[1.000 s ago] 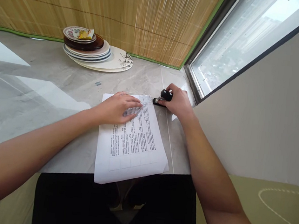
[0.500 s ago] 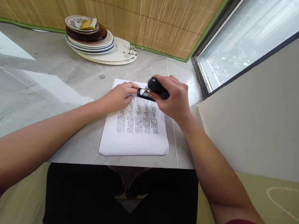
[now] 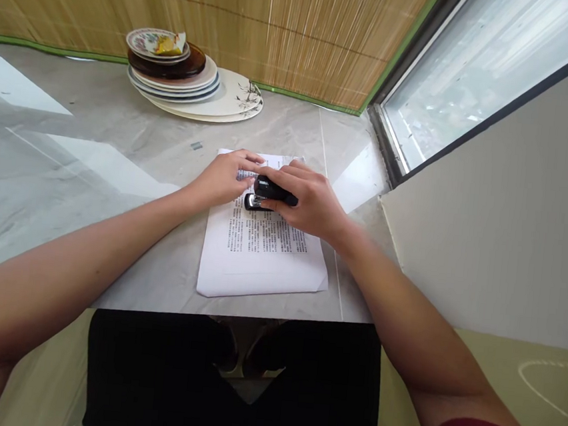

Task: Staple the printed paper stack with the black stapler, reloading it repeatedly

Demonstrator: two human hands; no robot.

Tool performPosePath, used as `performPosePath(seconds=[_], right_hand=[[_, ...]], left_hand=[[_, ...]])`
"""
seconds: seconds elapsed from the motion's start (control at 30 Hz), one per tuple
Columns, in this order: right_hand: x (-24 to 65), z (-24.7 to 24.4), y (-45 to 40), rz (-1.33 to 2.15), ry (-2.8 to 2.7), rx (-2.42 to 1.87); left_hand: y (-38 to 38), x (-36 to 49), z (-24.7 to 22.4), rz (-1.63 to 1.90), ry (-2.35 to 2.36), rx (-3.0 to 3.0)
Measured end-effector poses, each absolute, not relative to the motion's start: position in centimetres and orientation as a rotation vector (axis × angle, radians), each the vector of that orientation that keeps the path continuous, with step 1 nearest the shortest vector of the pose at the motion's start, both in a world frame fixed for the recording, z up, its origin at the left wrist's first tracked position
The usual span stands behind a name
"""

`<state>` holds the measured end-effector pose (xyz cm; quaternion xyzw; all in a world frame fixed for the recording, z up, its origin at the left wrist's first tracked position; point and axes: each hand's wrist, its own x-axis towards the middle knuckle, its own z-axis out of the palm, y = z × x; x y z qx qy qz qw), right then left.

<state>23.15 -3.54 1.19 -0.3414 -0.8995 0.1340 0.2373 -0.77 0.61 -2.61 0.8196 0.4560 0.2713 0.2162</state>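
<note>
My right hand (image 3: 310, 195) is wrapped round a black stapler (image 3: 271, 189), thumb below and fingers over the top. The stapler lies low over the upper part of a stack of printed paper (image 3: 262, 278), its front end pointing left and its jaws apart. My left hand (image 3: 223, 179) rests on the left edge of the paper, fingers stretched toward the stapler's front and thumb apart from them. Its fingertips come close to my right fingers; whether they touch, I cannot tell. Both hands hide parts of the printed text.
A stack of several plates (image 3: 215, 96), with a small yellow and white packet (image 3: 169, 44) on top, stands at the back left. A small grey piece (image 3: 197, 146) lies on the grey table (image 3: 153, 261). Behind hangs a bamboo blind (image 3: 233, 14); a wall (image 3: 507, 194) borders the right.
My right hand has brought the stapler down and slightly left, lower over the paper, and turned it flatter. My left hand stays nearly in place, fingers still stretched out.
</note>
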Motion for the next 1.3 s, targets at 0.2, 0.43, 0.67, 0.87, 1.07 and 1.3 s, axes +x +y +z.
performPosePath(seconds=[0.2, 0.43, 0.67, 0.87, 1.07, 1.3], right_hand=[[23.1, 0.7, -3.1, 0.380, -2.484, -0.927], [24.8, 2.7, -3.2, 0.335, -1.968, -1.160], [26.9, 3.2, -2.7, 0.358, -1.869, -1.306], [26.3, 3.0, -2.6, 0.500, -1.833, -1.237], [26.8, 2.5, -1.6, 0.701, -1.767, -1.128], [28.9, 1.4, 0.3, 0.992, -1.760, -1.000]], left_hand=[[0.9, -0.8, -2.5, 0.763, 1.263, 2.244], [1.2, -0.9, -2.7, 0.792, 1.247, 2.193], [1.1, -1.0, -2.6, 0.786, 1.251, 2.194], [1.3, -1.1, -2.7, 0.812, 1.227, 2.154], [1.3, -1.0, -2.8, 0.829, 1.224, 2.137], [1.4, -1.0, -2.9, 0.822, 1.218, 2.148]])
